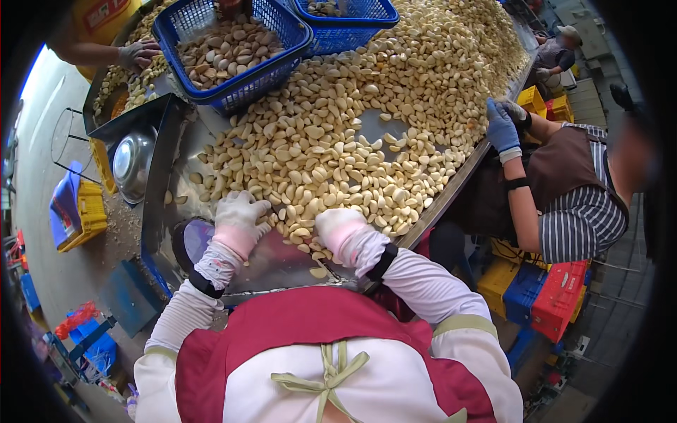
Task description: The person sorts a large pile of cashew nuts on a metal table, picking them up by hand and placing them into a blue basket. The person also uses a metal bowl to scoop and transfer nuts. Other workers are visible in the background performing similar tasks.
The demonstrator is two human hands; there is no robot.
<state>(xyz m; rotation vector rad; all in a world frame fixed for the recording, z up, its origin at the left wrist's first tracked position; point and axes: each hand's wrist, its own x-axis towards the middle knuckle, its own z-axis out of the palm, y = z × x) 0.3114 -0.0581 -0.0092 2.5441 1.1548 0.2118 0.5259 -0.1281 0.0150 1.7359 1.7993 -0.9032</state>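
Peeled garlic cloves [338, 158] lie spread in a thick layer over a metal sorting table [264, 272]. My left hand [239, 215], in a white glove with a pink cuff, rests at the near left edge of the cloves, fingers spread. To its right, my right hand [341, 226], gloved the same way, lies palm down against the near edge of the heap; its fingertips are hidden, so whether it holds a clove cannot be told. A round opening [197, 240] in the table is just left of my left hand. A few loose cloves lie between my hands.
A blue plastic basket [238, 87] of unpeeled garlic stands at the far left, a second blue basket [344, 26] beside it. Co-workers' gloved hands [501, 127] [138, 55] are at the right edge and far left. A metal bowl [132, 164] sits left; stacked crates [558, 296] stand lower right.
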